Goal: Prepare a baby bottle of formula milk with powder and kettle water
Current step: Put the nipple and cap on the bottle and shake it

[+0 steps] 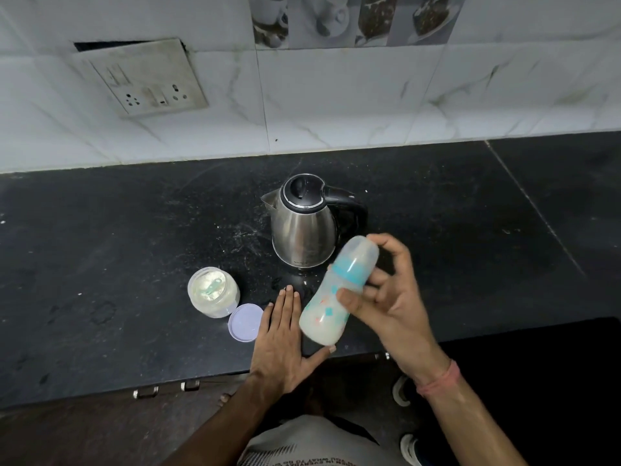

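Note:
My right hand grips a capped baby bottle with a teal collar, tilted above the counter's front edge. Milky white liquid fills its lower part. My left hand lies flat on the black counter with straight fingers, its thumb reaching under the bottle's base. A steel kettle with a black lid and handle stands just behind the bottle. To the left sits an open jar of white powder with a teal scoop inside, and its lilac lid lies beside my left hand.
A tiled wall with a socket plate rises behind the counter. Drawer handles show below the counter's front edge. Shoes stand on the floor at lower right.

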Demonstrator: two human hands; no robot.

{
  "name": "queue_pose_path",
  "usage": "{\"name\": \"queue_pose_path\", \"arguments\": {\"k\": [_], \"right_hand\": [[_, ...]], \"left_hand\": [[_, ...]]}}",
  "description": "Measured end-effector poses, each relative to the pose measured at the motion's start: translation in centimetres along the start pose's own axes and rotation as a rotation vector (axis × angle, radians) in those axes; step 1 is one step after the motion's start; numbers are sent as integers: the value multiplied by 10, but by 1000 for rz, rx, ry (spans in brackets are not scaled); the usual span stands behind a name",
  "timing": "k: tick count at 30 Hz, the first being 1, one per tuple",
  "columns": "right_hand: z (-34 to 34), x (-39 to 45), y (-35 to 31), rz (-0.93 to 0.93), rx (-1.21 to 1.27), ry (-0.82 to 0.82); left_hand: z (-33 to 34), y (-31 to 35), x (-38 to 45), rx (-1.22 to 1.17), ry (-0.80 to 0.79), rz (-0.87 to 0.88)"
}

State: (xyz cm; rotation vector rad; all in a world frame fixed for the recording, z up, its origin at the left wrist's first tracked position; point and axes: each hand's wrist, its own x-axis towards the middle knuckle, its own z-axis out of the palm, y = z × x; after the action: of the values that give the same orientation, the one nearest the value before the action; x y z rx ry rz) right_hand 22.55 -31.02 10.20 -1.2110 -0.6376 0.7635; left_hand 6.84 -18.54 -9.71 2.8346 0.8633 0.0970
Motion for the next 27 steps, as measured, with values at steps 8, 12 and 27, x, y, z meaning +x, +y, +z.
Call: {"name": "queue_pose_path", "arguments": {"k": [8,12,27], "right_hand": [[0,-1,-13,38,67,69],[-2,-8,-12,35,164,178],[-5,-17,9,91,79,70]], "left_hand": [[-3,1,1,41,-85,-17],[-6,2,0,34,-77,-28],[-1,0,2,85,-132,-22]]}}
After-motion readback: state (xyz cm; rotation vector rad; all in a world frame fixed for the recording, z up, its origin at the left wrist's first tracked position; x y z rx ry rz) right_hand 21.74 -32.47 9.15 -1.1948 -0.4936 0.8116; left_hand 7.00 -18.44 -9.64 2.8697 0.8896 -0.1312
